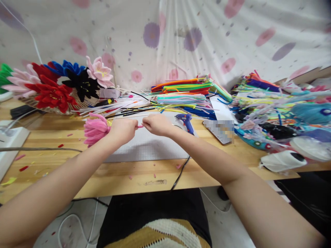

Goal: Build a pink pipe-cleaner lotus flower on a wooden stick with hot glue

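Note:
Over a pale board (121,156) on the table, my left hand (125,130) and my right hand (156,124) are both closed, with a small gap between them. A short length of pink pipe cleaner (140,126) shows in that gap, its ends hidden in the two fists. Just left of my left hand is a pink fuzzy pipe-cleaner bundle (95,130), drawn together at one side. Whether this bundle joins the pink length in my fists cannot be seen. A blue glue gun (186,121) lies right of my right hand.
Finished fuzzy flowers (55,93) stand at the back left. Piles of coloured pipe cleaners (184,90) line the back. A phone (219,131), a white spool (281,161) and bagged pieces lie right. A power strip (15,144) sits left, and a black cord (180,174) crosses the front edge.

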Tool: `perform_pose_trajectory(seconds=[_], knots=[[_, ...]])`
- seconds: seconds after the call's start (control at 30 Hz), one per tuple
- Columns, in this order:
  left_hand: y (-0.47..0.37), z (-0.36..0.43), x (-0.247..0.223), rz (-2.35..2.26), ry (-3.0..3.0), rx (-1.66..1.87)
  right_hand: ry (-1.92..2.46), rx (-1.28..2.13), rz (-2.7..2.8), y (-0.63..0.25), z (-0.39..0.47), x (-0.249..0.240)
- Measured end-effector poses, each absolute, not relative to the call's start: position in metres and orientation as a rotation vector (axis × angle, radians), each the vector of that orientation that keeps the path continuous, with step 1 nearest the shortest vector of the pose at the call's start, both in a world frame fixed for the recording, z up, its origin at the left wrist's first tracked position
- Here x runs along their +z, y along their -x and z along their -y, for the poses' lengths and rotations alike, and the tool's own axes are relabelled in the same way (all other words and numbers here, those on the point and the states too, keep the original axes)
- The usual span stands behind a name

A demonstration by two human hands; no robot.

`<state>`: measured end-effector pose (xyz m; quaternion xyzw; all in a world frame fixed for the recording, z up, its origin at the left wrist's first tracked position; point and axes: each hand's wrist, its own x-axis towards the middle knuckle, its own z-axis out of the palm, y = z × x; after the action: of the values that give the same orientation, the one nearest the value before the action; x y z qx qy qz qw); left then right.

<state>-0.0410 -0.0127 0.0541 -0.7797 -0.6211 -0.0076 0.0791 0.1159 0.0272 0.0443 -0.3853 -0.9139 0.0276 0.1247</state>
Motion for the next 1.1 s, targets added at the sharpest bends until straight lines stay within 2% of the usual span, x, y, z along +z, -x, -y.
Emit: perform_pose_trajectory(seconds=[0.07,0.13,0.27,0.37,0.47,0.63,0.87,1.1], knots=[[0.042,0.013,0.057,1.754,2.391,0.014,1.000,0.028,2.764,-0.120,-0.033,0.052],[0.044,0.013,0.059,1.644,2.478,0.001,0.917,0.113,2.807,-0.124,-0.039,0.056],[0.052,0.013,0.058,1.521,2.631,-0.137,0.886,0.697,2.728,-0.130,-0.049,0.049],[0.053,0.014,0.056,1.577,2.671,-0.301,0.879,1.187,2.453,-0.132,-0.050,0.037],[0.047,0.016,0.055,1.730,2.690,-0.444,0.869,1.431,2.246,-0.132,-0.048,0.028],[0.040,0.013,0.052,1.934,2.899,-0.598,0.874,1.527,2.192,-0.132,-0.041,0.026],[0.041,0.002,0.044,2.088,3.180,-0.490,0.814,1.472,2.270,-0.135,-0.038,0.033],[0.033,0.011,0.050,1.794,2.747,-0.425,0.884,1.628,1.990,-0.134,-0.038,0.020]])
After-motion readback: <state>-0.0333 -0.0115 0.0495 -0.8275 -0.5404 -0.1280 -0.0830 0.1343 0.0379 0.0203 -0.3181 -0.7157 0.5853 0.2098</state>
